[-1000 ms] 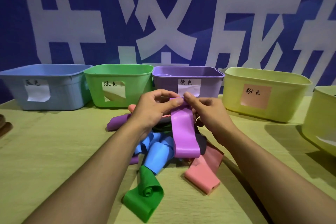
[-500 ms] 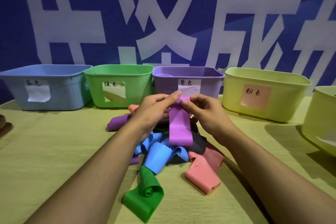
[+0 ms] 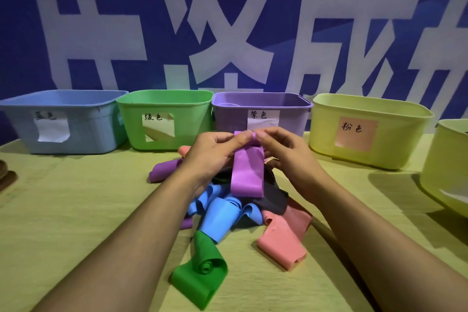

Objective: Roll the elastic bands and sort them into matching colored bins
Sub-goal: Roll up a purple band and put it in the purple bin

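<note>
Currently, purple band [image 3: 247,172] pinched at its top end by both hands, left [image 3: 215,153] and right [image 3: 286,152], above the desk [image 3: 76,210] pile.
Judged light, limp, slightly tacky; best gripped at the rolled end, tail hanging, purple bin [image 3: 260,111] just behind.

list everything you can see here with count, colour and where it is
plastic bins: five, in a row at the back of the table; blue plastic bin far left, green plastic bin, purple plastic bin, yellow-green plastic bin with a pink label, another yellow-green bin cut off at the right edge
loose elastic bands in the pile: blue bands, pink bands, green band nearest the camera, dark band, purple band on the left; exact count unclear
held purple elastic band: one, hanging above the pile, top end partly rolled
wooden table: one, light
blue banner with white characters: one, behind the bins
left hand: fingers pinch the held band's top
right hand: the same
</note>
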